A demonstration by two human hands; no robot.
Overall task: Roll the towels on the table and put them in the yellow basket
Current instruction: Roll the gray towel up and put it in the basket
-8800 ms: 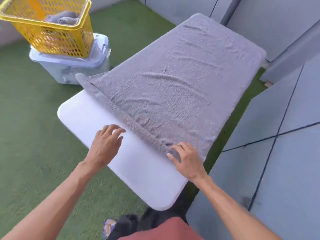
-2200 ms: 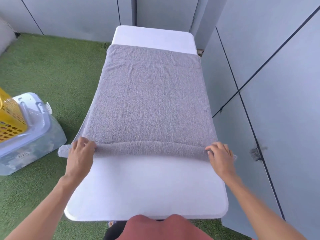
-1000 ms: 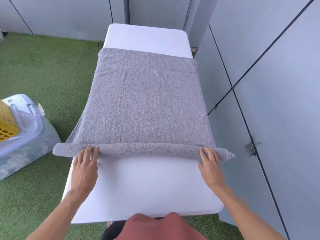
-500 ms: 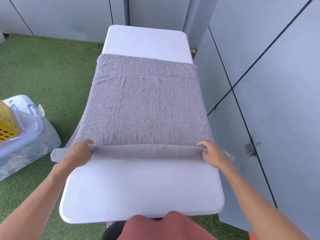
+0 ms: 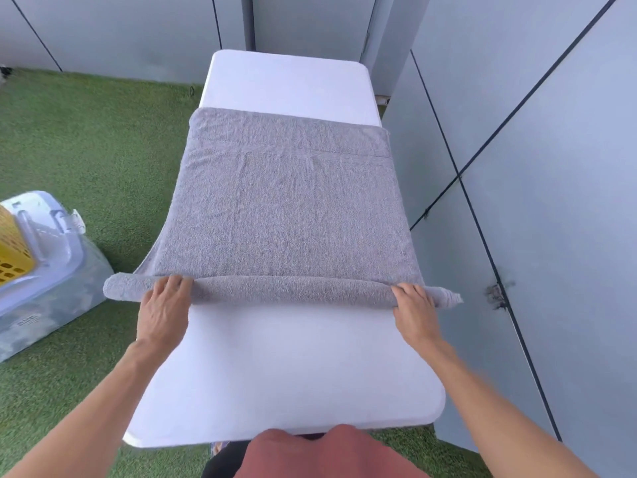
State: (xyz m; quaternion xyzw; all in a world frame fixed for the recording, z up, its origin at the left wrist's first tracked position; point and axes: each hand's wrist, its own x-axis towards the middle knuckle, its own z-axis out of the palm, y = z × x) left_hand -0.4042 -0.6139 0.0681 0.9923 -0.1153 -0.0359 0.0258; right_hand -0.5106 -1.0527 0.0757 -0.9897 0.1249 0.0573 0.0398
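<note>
While both my palms press down on the rolled part of the grey towel (image 5: 289,215), the roll is thin and most of the cloth lies flat on the white desk (image 5: 275,367), stretching away beyond my fingertips. My left hand (image 5: 165,312) rests on the roll near its left end, fingers (image 5: 172,286) nearly straight and laid over the top, gripping nothing. My right hand (image 5: 415,313) does the same near the right end, fingers flat, pushing rather than pinching. Outside each hand the roll's ends stick out past the desk edges, unsupported.

That overhang is what worries me: if one palm pushes ahead of the other, I judge the roll will skew and cone out at one end, the right tip already looking tapered. Light pressure could also leave it loose, so it unwinds when lifted. The yellow basket (image 5: 13,250) sits well off to the left of my left hand, on a clear lidded storage box (image 5: 51,270) on the green turf (image 5: 86,150).
</note>
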